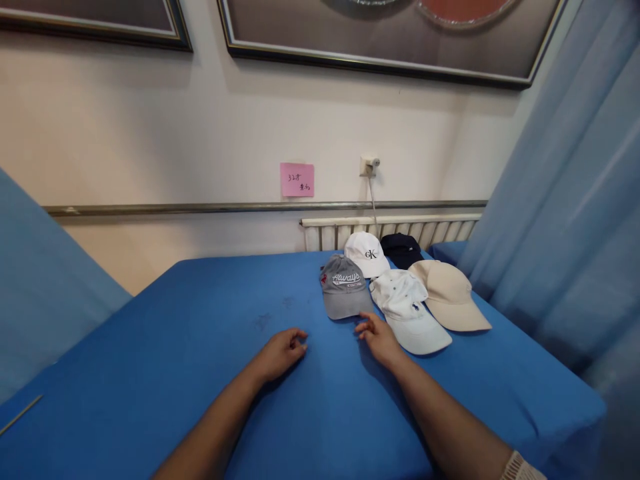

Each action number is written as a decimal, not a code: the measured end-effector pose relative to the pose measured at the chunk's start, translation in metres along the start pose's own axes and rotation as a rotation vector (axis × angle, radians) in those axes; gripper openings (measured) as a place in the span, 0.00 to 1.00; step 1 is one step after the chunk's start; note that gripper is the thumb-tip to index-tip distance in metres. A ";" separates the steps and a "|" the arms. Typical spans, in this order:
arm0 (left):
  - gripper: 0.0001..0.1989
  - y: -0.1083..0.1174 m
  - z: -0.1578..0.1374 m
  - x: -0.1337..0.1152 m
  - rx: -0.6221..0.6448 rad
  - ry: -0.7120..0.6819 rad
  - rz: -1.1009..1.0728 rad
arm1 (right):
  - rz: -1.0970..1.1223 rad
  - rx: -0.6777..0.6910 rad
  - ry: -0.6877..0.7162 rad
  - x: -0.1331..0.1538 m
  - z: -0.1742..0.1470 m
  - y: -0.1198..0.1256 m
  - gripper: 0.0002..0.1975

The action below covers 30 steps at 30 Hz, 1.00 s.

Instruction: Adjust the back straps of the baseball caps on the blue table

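Several baseball caps lie grouped on the blue-covered table (210,400). Nearest my right hand (379,339) is a grey cap (345,290) with "Always" lettering; my fingertips are at its brim, and I cannot tell whether they touch it. That hand is open, fingers slightly bent. Just right of it lies a pale cap (407,307) with a small dark logo. Behind are a white cap (367,253) with black letters, a navy cap (401,250) and a beige cap (450,293). My left hand (283,353) rests over the cloth, fingers loosely curled apart, holding nothing.
Blue curtains (565,200) hang at both sides. Along the wall run a metal rail (200,208) and a radiator (435,230). A pink note (297,180) and a socket (369,167) with a plugged cord are above. A thin stick (21,415) lies at left.
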<state>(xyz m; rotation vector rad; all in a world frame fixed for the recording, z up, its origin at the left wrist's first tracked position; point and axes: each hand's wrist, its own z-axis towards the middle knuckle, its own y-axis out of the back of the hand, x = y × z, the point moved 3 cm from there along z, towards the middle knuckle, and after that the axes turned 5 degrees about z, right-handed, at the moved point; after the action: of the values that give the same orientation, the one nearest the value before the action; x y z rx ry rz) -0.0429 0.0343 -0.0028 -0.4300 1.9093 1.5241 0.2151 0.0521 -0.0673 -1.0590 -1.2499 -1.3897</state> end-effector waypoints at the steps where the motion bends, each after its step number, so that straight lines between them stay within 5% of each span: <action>1: 0.23 0.007 -0.002 -0.006 0.021 -0.015 0.030 | 0.032 -0.001 0.003 0.008 0.000 0.001 0.31; 6: 0.38 0.055 -0.020 -0.057 -0.141 -0.067 0.132 | 0.091 -0.104 0.244 0.086 0.002 0.017 0.41; 10: 0.44 0.074 -0.043 -0.097 -0.603 -0.113 0.110 | 0.151 -0.269 0.605 0.148 -0.013 0.022 0.40; 13: 0.44 0.068 -0.056 -0.107 -0.885 -0.195 -0.002 | 0.124 -0.347 0.796 0.165 -0.028 0.018 0.40; 18: 0.45 0.057 -0.059 -0.103 -1.064 -0.296 0.058 | 0.085 -0.351 0.916 0.159 -0.035 0.009 0.40; 22: 0.47 0.065 -0.045 -0.103 -1.089 -0.322 0.099 | 0.064 -0.372 0.886 0.157 -0.017 0.009 0.42; 27: 0.52 0.082 0.004 -0.090 -0.740 0.007 0.033 | -0.091 -0.362 0.392 0.150 0.038 0.013 0.44; 30: 0.52 0.088 0.021 -0.082 -0.727 0.066 0.067 | -0.171 -0.371 0.257 0.145 0.057 0.015 0.44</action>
<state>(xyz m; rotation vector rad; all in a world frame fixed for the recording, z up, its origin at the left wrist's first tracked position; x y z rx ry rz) -0.0313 0.0665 0.1144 -0.7348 1.3652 2.2520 0.2057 0.0941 0.0831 -0.9932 -0.9312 -1.8769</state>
